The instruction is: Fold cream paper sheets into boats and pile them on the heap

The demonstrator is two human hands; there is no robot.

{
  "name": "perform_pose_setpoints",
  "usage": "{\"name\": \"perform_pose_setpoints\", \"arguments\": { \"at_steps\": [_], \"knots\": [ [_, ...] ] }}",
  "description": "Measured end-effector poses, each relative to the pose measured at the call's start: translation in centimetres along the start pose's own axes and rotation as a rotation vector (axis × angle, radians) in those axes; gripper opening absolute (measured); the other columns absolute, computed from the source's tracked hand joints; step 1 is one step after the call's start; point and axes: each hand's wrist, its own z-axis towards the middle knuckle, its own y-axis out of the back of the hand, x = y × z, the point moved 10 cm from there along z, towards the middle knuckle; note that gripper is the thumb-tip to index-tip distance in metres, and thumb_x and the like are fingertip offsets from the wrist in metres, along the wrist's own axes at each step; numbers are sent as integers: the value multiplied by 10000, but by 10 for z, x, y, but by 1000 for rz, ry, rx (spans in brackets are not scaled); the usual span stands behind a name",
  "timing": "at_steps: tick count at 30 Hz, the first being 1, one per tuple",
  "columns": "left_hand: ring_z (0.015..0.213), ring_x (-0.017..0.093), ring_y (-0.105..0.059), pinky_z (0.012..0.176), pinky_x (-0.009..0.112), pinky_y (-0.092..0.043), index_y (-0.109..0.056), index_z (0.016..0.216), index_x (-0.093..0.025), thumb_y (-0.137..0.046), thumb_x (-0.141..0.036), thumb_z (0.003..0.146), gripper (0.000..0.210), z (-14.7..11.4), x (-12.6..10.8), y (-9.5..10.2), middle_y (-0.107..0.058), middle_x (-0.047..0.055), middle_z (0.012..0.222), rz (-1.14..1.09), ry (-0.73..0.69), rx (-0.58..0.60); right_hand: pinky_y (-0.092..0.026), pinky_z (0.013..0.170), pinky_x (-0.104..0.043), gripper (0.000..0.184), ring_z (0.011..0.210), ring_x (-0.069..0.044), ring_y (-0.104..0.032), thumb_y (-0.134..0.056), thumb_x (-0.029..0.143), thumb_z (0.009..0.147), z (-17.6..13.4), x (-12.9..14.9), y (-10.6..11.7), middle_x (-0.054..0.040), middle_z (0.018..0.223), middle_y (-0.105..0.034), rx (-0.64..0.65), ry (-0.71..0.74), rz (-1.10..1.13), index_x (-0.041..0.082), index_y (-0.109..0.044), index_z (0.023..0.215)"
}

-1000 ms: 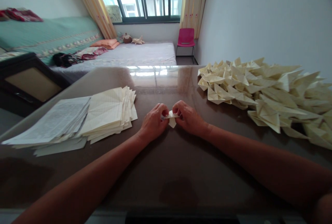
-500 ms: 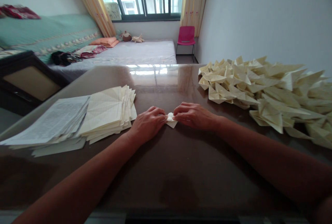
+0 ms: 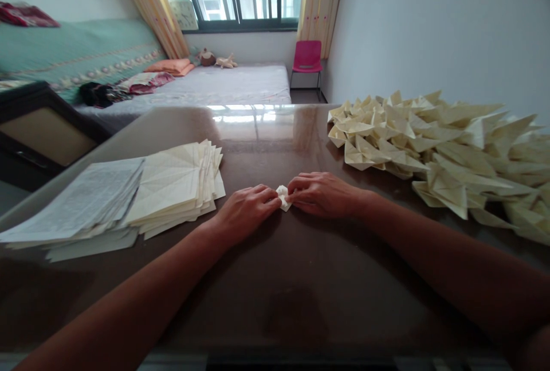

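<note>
A small folded piece of cream paper (image 3: pixel 283 196) lies on the brown table (image 3: pixel 258 279), between my two hands. My left hand (image 3: pixel 251 207) is closed on the paper's left side, its fingertips pressed together at the edge. From the other side my right hand (image 3: pixel 320 193) grips it, fingers curled over the right edge. Much of the folded paper is hidden under the fingertips. Left of my left hand lies a stack of creased cream sheets (image 3: pixel 169 184).
Printed sheets (image 3: pixel 81 196) lie at the far left, partly under the cream ones. A large heap of folded paper shapes (image 3: pixel 451 141) covers the right side. Beyond the table stand a bed (image 3: pixel 244 84) and a pink chair (image 3: pixel 307 57) near the window.
My left hand has shifted slightly down, its fingers now over the paper's lower left edge. My right hand stays almost in place, and more of the paper's upper part shows.
</note>
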Motion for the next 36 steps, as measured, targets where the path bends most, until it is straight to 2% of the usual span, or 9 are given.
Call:
{"name": "perform_pose_setpoints", "arguments": {
  "at_steps": [4, 7, 12, 17, 21, 24, 29, 33, 36],
  "knots": [
    [980, 173, -566, 827, 279, -488, -541, 1223, -227, -451, -199, 951, 288, -1, -4, 0, -626, 47, 1066, -33, -38, 47, -438, 817, -297, 319, 938, -175, -587, -521, 185, 866, -1, 0, 1, -44, 1064, -655, 2, 11, 69, 259, -647, 1149],
    [1022, 183, -552, 845, 289, -490, -534, 1241, -226, -429, -186, 954, 308, -2, -5, -2, -609, 53, 1111, -20, -42, 86, -450, 837, -297, 348, 949, -177, -592, -527, 132, 827, -1, -4, 2, -52, 1062, -661, -27, -26, 145, 240, -663, 1129],
    [1079, 196, -521, 891, 316, -472, -505, 1270, -213, -426, -204, 958, 322, -3, -8, -4, -581, 59, 1187, -9, -50, 108, -458, 841, -290, 352, 927, -168, -594, -453, 115, 880, 1, -16, -2, -77, 1027, -656, -74, -116, 238, 178, -623, 1182],
    [1128, 205, -493, 926, 326, -447, -481, 1295, -193, -435, -211, 955, 344, -2, -11, -2, -536, 71, 1279, 11, -58, 108, -437, 850, -306, 415, 967, -171, -544, -435, 111, 902, 2, -14, -12, -77, 1081, -589, -59, -131, 116, 255, -565, 1270],
    [1043, 195, -540, 847, 320, -467, -499, 1285, -163, -412, -179, 952, 344, -2, -18, -5, -548, 91, 1256, 78, -63, 138, -414, 821, -331, 373, 978, -193, -506, -464, 188, 929, 4, -10, -18, -77, 1107, -557, 24, -181, -67, 291, -539, 1280],
    [1082, 218, -534, 845, 337, -459, -541, 1242, -123, -424, -171, 940, 327, 0, -25, -7, -558, 127, 1222, 125, -69, 124, -402, 794, -328, 343, 990, -205, -489, -458, 220, 944, 7, -4, -19, -80, 1106, -550, 100, -197, -136, 273, -526, 1275],
    [1122, 276, -514, 828, 371, -471, -629, 1113, -79, -463, -164, 909, 277, 3, -40, -9, -513, 179, 1278, 188, -126, 103, -393, 774, -322, 363, 1009, -214, -481, -454, 231, 948, 7, -3, -19, -93, 1100, -554, 123, -211, -152, 251, -499, 1307],
    [1003, 254, -562, 760, 356, -505, -564, 1204, -40, -397, -129, 922, 340, 1, -38, -9, -559, 190, 1189, 228, -74, 123, -389, 834, -338, 419, 1049, -207, -480, -460, 175, 927, 3, -10, -20, -81, 1173, -543, 94, -209, -103, 289, -489, 1329],
    [952, 237, -567, 713, 336, -518, -541, 1227, -65, -392, -128, 927, 341, 0, -36, -9, -594, 148, 1103, 196, -42, 163, -394, 846, -354, 410, 1060, -221, -480, -445, 172, 931, 2, -11, -20, -100, 1191, -542, 90, -232, -123, 241, -489, 1333]
  ]
}}
